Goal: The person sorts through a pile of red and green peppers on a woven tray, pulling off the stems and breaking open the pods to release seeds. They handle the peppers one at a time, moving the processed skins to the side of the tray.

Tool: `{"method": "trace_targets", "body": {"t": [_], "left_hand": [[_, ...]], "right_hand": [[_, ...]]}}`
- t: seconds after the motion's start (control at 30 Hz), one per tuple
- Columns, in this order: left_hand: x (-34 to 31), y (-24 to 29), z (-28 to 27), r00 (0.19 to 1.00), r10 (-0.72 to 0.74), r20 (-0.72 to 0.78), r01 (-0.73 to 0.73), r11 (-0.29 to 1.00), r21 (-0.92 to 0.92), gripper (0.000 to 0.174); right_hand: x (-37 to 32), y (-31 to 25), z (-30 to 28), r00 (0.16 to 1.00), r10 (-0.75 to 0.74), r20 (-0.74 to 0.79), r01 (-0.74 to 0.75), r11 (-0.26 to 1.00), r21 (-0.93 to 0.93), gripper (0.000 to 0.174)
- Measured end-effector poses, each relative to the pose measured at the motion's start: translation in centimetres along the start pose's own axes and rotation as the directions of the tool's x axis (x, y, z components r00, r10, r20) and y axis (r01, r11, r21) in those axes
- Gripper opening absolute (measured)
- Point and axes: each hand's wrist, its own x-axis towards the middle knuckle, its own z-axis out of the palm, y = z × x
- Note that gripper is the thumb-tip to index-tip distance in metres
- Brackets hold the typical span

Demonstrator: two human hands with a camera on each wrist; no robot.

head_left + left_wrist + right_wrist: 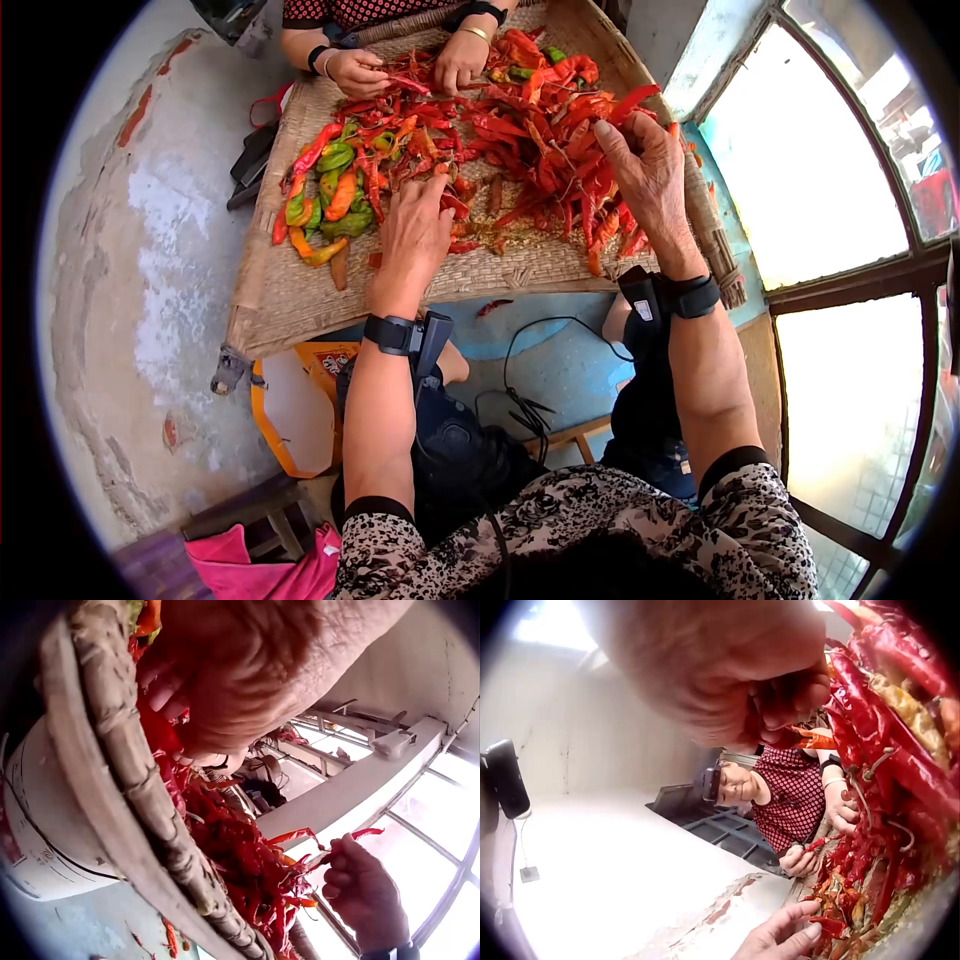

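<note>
A woven tray (290, 295) holds a heap of red chilies (530, 130), with green and orange chilies (335, 190) sorted at its left. My left hand (415, 230) reaches into the heap's near edge, its fingers fairly straight and touching red chilies (821, 926). Over the right side of the heap my right hand (645, 170) is lifted and pinches a red chili (367, 834) between thumb and fingers. The wrist views show the left hand (225, 682) and the right hand (727, 667) from below, close and blurred.
Across the tray another person's hands (355, 72) work on a chili. An orange and white container (290, 410) stands under the tray's near left corner. A pink cloth (260, 565) lies by my knee. Bright windows (830, 170) line the right side. A black cable (520, 390) hangs below.
</note>
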Motion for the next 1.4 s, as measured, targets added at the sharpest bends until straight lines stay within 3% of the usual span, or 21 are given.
{"method": "trace_targets", "body": {"t": [0.07,0.13,0.17,0.27,0.33,0.4,0.47,0.53,0.57,0.67,0.73,0.83,0.87,0.93,1.0,1.07,1.13,1.2,1.3,1.37,1.4], "left_hand": [[0.2,-0.1,0.3,0.998,0.008,0.056,-0.007,1.0,-0.017,0.03],[0.5,0.1,0.1,0.996,-0.011,0.085,0.004,0.997,0.077,0.028],[0.6,0.1,0.0,0.996,-0.011,0.084,0.004,0.997,0.076,0.028],[0.7,0.5,-0.7,1.0,-0.006,0.016,0.006,1.0,0.019,0.021],[0.6,1.0,-1.4,0.999,-0.019,-0.043,0.012,0.987,-0.162,0.014],[0.6,1.4,-1.9,0.999,-0.015,-0.047,0.0,0.954,-0.301,0.015],[0.5,1.9,-2.1,0.999,-0.008,-0.051,-0.015,0.9,-0.435,0.015],[0.5,2.5,-2.1,0.993,0.111,-0.045,-0.118,0.841,-0.528,0.015],[0.5,2.6,-1.9,0.992,0.114,-0.044,-0.121,0.84,-0.528,0.015],[0.4,2.7,-1.7,0.976,0.207,-0.061,-0.209,0.834,-0.511,0.017],[0.4,3.0,-2.2,0.994,0.013,0.105,0.05,0.813,-0.58,0.021],[0.6,1.0,-1.2,0.997,-0.082,-0.006,0.072,0.91,-0.409,0.024],[0.6,0.5,-0.8,0.996,-0.083,-0.008,0.073,0.91,-0.409,0.024],[0.6,-0.2,-0.4,0.999,-0.016,-0.038,0.01,0.987,-0.16,0.026],[0.6,-0.2,0.1,1.0,0.013,-0.019,-0.016,0.992,-0.125,0.025],[0.4,0.2,0.7,0.989,0.116,-0.092,-0.116,0.993,0.011,0.023],[0.7,0.4,1.0,0.99,0.116,-0.087,-0.114,0.993,0.022,0.02],[1.1,0.7,1.1,0.99,0.118,-0.082,-0.116,0.993,0.032,0.017],[1.7,1.4,0.5,0.989,0.064,-0.136,-0.08,0.991,-0.111,0.012],[1.8,2.0,-0.4,0.995,-0.082,-0.06,0.043,0.88,-0.474,0.009],[1.7,1.9,-0.4,0.995,-0.08,-0.055,0.045,0.88,-0.473,0.009]], "right_hand": [[0.4,1.9,0.2,0.999,-0.029,-0.023,0.03,0.999,0.024,0.031],[0.2,1.4,0.2,0.989,0.019,-0.15,0.005,0.987,0.159,0.049],[0.1,1.2,0.0,0.989,-0.038,-0.141,0.046,0.997,0.055,0.062],[-0.5,-0.8,0.1,0.99,-0.02,-0.143,0.046,0.982,0.182,0.059],[-1.1,-1.2,1.4,0.967,-0.216,-0.134,0.236,0.958,0.163,0.057],[-2.0,-2.7,1.5,0.964,-0.203,0.172,0.191,0.978,0.086,0.052],[-2.9,-2.5,2.8,0.887,-0.25,0.389,0.251,0.967,0.05,0.052],[-4.0,-2.1,4.1,0.842,-0.336,0.423,0.394,0.918,-0.054,0.045],[-4.3,-1.9,4.8,0.85,-0.317,0.421,0.379,0.923,-0.069,0.032],[-4.2,-1.8,4.9,0.86,-0.293,0.417,0.358,0.93,-0.086,0.021],[-3.8,-1.6,4.5,0.875,-0.275,0.399,0.346,0.931,-0.116,0.016],[-2.2,-1.7,2.6,0.942,-0.267,0.204,0.294,0.949,-0.113,0.011],[-1.7,-1.5,1.9,0.959,-0.252,0.129,0.265,0.96,-0.09,0.012],[-0.7,-0.5,0.8,0.976,-0.219,0.002,0.217,0.965,-0.145,0.014],[-0.3,-0.1,-0.2,0.968,-0.239,-0.081,0.206,0.934,-0.293,0.015],[-0.3,0.0,-0.3,0.955,-0.274,-0.11,0.22,0.908,-0.355,0.016],[-0.3,-0.7,-0.1,0.882,-0.445,-0.153,0.327,0.814,-0.48,0.017],[-0.6,-1.4,0.3,0.871,-0.469,-0.148,0.365,0.818,-0.444,0.018],[-1.3,-1.2,1.5,0.905,-0.426,0.013,0.417,0.879,-0.229,0.016],[-2.0,-1.5,2.5,0.934,-0.326,0.148,0.343,0.933,-0.112,0.013],[-2.3,-1.4,2.9,0.927,-0.303,0.219,0.328,0.941,-0.085,0.012]]}}
